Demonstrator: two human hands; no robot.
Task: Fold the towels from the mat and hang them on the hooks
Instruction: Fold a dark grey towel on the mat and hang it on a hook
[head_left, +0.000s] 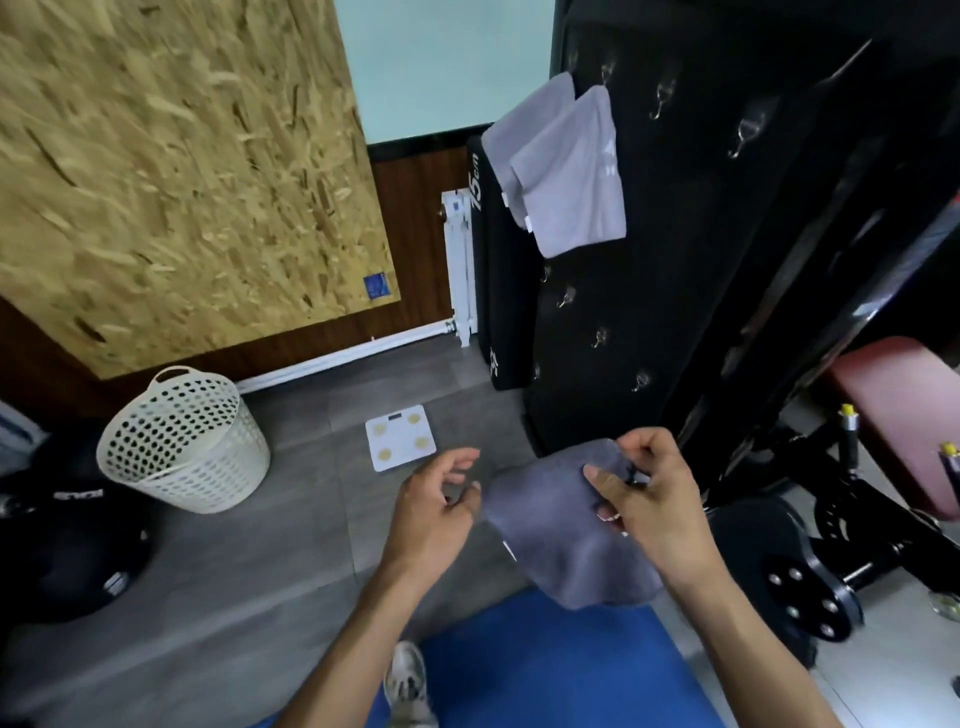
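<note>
Standing over the blue mat at bottom centre, right hand pinching the folded grey towel by its loop, left hand loosely open beside it, probably worth spreading that loop before reaching for a free hook upper right.

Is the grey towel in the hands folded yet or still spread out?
Folded, loosely. The grey towel hangs doubled into a compact bundle from the right hand, which pinches its top edge; the left hand is beside it, not gripping.
</note>
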